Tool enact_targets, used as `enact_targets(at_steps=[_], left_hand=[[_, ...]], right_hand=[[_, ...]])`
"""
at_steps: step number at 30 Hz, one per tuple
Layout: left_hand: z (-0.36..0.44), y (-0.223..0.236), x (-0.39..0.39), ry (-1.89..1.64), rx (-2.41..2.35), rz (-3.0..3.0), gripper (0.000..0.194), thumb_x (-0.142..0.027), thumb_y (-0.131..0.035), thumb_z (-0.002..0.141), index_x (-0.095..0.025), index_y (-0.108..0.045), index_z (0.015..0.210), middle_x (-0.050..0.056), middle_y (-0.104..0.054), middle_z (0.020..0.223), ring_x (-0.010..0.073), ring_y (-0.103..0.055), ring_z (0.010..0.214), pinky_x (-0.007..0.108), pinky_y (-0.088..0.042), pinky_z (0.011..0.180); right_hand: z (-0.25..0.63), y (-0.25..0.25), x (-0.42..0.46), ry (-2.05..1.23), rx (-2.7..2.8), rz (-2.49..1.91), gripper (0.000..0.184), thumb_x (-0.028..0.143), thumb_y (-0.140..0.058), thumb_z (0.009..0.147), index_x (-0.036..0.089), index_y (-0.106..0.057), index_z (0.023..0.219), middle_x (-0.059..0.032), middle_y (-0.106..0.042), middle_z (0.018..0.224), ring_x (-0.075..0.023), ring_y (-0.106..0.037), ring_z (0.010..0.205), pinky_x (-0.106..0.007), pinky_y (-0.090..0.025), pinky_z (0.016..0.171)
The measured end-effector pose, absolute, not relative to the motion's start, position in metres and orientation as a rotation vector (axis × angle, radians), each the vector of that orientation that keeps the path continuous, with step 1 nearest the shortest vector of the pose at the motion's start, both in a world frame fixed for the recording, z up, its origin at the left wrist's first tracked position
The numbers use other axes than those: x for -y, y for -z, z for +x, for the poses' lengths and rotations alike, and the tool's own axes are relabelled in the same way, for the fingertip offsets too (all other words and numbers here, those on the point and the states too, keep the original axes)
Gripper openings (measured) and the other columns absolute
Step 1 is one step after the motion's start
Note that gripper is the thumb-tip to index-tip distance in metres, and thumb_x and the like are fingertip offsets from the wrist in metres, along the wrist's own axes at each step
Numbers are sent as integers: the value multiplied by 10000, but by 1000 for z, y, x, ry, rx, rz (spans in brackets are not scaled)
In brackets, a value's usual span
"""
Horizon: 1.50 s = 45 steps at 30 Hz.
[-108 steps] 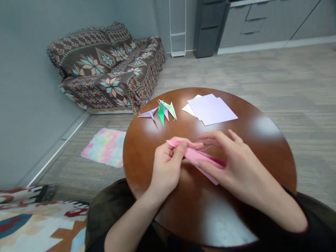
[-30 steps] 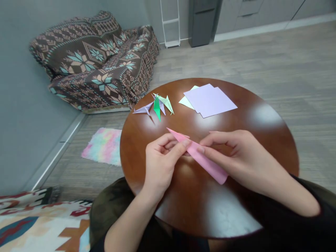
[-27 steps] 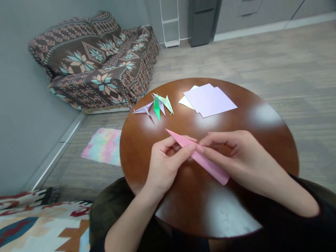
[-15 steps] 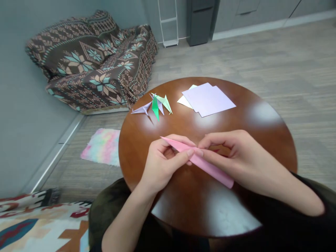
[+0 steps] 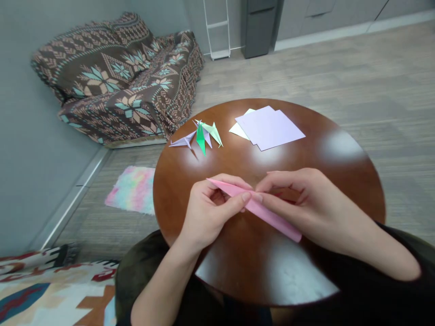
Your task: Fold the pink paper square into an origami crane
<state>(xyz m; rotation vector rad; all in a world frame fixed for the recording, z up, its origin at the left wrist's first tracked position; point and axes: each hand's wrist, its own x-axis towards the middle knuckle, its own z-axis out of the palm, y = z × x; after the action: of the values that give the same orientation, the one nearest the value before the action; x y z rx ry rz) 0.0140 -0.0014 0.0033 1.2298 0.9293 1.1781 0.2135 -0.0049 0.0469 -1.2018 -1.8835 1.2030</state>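
Observation:
A long, narrow piece of folded pink paper slants across both hands above the round wooden table. Its pointed end is at the upper left and its wider end at the lower right. My left hand pinches it near the middle, thumb on top and fingers behind. Close beside that thumb, my right hand pinches the same paper between thumb and index finger. The fingertips of both hands nearly meet, and they cover the part of the paper between them.
Several folded paper cranes, among them a green crane, lie at the table's far left. Behind my hands is a stack of lilac sheets over a pale one. The round table has a sofa beyond it and a fluffy rug to its left.
Hardly anything differs. Both hands keep their pinch on the pink paper, whose pointed end sits very slightly lower, and the view has shifted a little.

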Motion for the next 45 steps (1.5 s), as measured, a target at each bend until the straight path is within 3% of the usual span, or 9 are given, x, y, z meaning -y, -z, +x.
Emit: enact_targets(at_steps=[9,17,23,31,39,45], left_hand=[[14,-7,3,-1215,-1024,1176,283,-147,-921,683,-198,-775,920,-5,-748,828,101,-665,681,172,-529,640],[16,-2,1,-1315,-1000,944,253,-215,-903,742,-189,-746,938,-16,-744,731,87,-679,663,169,-513,670],[15,-8,-3,-1392,-982,893,256,-205,-906,728,-197,-743,925,7,-806,778,155,-782,813,220,-570,804],[14,-7,-1,-1411,-976,936,226,-197,-886,762,-201,-754,946,6,-811,780,192,-803,903,257,-585,888],[16,-6,-2,-1423,-908,868,194,-144,-880,769,-187,-760,915,-6,-808,749,131,-795,861,184,-566,863],[4,-11,-14,-1551,-890,779,201,-104,-885,735,-159,-754,877,31,-820,799,82,-750,732,141,-568,746]], right_hand=[[211,-44,3,-1110,1961,-1234,164,227,-647,932,200,-727,791,23,-679,632,-99,-497,465,-233,-367,473],[212,-43,3,-1043,1991,-1203,203,239,-621,968,191,-722,799,10,-704,670,-120,-590,556,-227,-395,517],[213,-40,2,-981,1982,-1203,178,185,-612,950,198,-721,810,24,-701,692,-122,-598,600,-231,-418,567],[211,-39,2,-946,1990,-1232,179,187,-603,943,201,-727,814,8,-722,730,-153,-622,651,-267,-431,618],[211,-39,2,-890,2025,-1229,189,176,-594,947,194,-731,818,7,-717,732,-155,-606,658,-283,-416,640],[212,-36,1,-853,2023,-1251,189,159,-590,931,194,-736,817,-9,-734,758,-176,-623,696,-299,-416,664]])
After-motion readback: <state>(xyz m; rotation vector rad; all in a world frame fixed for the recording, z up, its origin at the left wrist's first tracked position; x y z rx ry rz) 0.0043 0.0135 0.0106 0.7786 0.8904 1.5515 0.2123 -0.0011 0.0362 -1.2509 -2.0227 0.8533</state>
